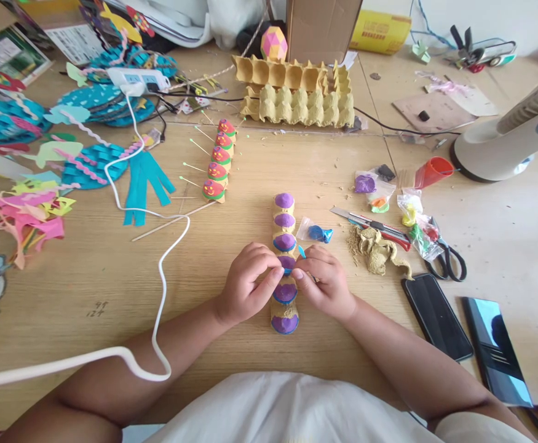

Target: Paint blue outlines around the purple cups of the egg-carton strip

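A strip of egg carton (278,306) lies lengthwise in front of me, its several bumps capped with purple clay (284,240). Blue clay (285,301) edges the lower bumps. At the left side of one middle bump, my left hand (254,284) is closed in a pinch; what is between the fingertips is hidden. Opposite it, my right hand (324,284) is closed, with a slim light-blue piece (301,251) poking up from its fingers. Its thumb tip is close to the same bump. A bag of blue clay (319,233) lies just beyond the right hand.
A red-and-green caterpillar (219,161) with sticks stands beyond. To the right lie a utility knife (374,226), tan clay scraps (377,251), scissors (450,259) and two dark phones (437,315) (497,347). A white cable (162,289) crosses the left. Egg cartons (305,104) stand behind.
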Demonstrator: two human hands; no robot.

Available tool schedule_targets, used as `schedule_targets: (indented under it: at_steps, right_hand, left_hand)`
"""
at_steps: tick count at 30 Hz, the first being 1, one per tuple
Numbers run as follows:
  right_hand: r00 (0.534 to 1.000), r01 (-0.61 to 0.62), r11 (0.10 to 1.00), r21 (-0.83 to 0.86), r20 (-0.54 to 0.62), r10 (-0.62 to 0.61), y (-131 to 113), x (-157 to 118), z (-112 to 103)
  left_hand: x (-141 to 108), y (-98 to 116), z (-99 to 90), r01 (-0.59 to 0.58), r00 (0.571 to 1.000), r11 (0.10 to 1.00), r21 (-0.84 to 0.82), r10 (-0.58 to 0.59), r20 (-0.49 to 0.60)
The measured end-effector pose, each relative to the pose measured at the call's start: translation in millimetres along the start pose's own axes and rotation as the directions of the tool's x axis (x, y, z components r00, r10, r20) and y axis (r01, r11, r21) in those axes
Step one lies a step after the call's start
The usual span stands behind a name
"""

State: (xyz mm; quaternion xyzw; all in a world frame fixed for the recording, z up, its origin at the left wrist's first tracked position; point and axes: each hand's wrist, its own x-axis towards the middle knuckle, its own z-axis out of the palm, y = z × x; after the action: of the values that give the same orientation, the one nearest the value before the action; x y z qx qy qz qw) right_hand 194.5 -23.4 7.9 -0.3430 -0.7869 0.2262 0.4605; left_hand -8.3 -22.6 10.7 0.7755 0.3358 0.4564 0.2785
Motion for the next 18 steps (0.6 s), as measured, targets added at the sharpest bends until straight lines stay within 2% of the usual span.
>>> schedule_targets:
  at_steps: [5, 10, 18]
  right_hand:
    - [1.0, 0.013, 1.0, 0.018, 0.002, -0.013, 0.6, -0.9, 0.6]
    - [0.999, -0.023, 1.0, 0.011, -0.026, 0.023, -2.1, 0.7, -0.5]
    - [1.0, -0.017, 1.0, -0.004, 0.014, 0.017, -0.3, -1.5, 0.0]
  left_hand:
    - [0.6, -0.1, 0.0, 0.024, 1.0, 1.0, -0.011, -0.023, 0.012]
    - [-1.0, 0.0, 1.4, 0.049, 0.999, 0.999, -0.014, -0.049, -0.004]
    - [1.4, 3.4, 0.7, 0.048, 0.999, 0.998, 0.027, -0.048, -0.007]
